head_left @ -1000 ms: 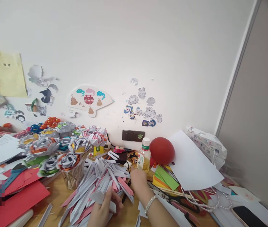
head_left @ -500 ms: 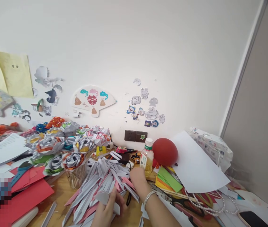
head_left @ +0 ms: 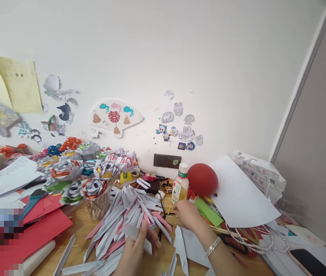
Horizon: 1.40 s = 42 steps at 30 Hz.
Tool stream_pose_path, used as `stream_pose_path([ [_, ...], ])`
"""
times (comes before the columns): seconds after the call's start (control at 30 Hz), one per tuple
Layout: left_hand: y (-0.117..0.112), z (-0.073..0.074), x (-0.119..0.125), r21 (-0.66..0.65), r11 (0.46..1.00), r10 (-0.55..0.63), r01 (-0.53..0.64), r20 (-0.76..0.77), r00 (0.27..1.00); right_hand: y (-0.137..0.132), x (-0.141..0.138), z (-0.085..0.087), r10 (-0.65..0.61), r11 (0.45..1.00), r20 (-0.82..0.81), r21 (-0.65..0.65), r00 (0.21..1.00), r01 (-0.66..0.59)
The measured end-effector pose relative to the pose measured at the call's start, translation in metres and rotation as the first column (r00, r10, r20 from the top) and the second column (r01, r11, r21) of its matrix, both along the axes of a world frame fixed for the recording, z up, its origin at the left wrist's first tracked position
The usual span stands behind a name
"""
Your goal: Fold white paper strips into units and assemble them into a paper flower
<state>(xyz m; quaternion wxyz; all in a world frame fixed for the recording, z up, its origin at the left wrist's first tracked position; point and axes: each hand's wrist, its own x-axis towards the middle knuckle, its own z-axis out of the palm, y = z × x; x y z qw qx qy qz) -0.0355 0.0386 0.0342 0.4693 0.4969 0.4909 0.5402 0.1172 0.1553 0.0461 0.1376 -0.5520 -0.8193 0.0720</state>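
White paper (head_left: 131,231), 1 folded piece, is pinched between thumb and fingers of the left hand (head_left: 132,251), over the near right part of the strip pile (head_left: 125,212) on the table (head_left: 79,245). Right hand (head_left: 187,211): fingers curled, in front of the bottle (head_left: 177,189) and slightly right of it. Thin yellow strip (head_left: 170,208) just beside its fingertips; can't tell if it's gripped. Balloon (head_left: 203,179) sits behind, next to the bottle. Vs 0.5 s ago: right hand shifted right, yellow strip now visible, more of the sheet (head_left: 194,247) by the right forearm showing. Left pinch unchanged.
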Motion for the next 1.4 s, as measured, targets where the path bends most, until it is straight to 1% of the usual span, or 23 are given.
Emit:
stream_pose_path([
  [0.13,-0.004,0.003,0.002,-0.017,1.000,0.000,-0.001,-0.006,1.000,-0.009,0.016,0.012,-0.018,1.000,0.059,-0.016,0.998,0.019],
  [0.23,-0.005,0.004,0.002,-0.023,1.000,-0.002,0.002,-0.008,1.000,-0.016,0.024,0.016,-0.031,0.999,0.073,-0.040,0.997,0.034],
  [0.43,-0.005,0.002,0.004,-0.015,1.000,0.002,-0.003,-0.056,0.998,-0.023,0.037,0.014,-0.004,0.996,0.056,-0.086,0.998,0.009],
  [0.53,-0.003,0.000,0.004,-0.011,1.000,0.005,-0.006,-0.062,0.998,-0.021,0.040,0.012,-0.033,0.995,0.049,-0.096,0.998,0.037],
  [0.67,-0.002,0.000,0.005,-0.039,0.999,0.017,-0.019,-0.063,0.998,-0.016,0.038,0.007,-0.085,0.993,0.048,-0.081,0.995,0.089],
  [0.83,-0.004,0.005,0.008,-0.064,0.998,0.016,-0.016,-0.002,1.000,-0.013,0.033,0.003,-0.102,0.993,0.067,-0.059,0.992,0.106],
  [0.93,-0.004,0.006,0.009,-0.061,0.998,0.018,-0.017,0.018,1.000,-0.014,0.034,0.004,-0.113,0.990,0.088,-0.080,0.990,0.120],
  [1.1,-0.003,0.005,0.009,-0.095,0.995,0.021,-0.015,0.060,0.998,-0.017,0.038,0.008,-0.123,0.984,0.124,-0.116,0.985,0.138],
  [1.27,-0.003,0.004,0.008,-0.078,0.997,0.000,0.003,0.031,1.000,-0.017,0.037,0.007,-0.127,0.981,0.160,-0.127,0.979,0.148],
  [1.4,-0.004,0.004,0.008,-0.092,0.996,0.003,-0.004,-0.006,1.000,-0.012,0.030,0.003,-0.135,0.982,0.180,-0.109,0.974,0.156],
])
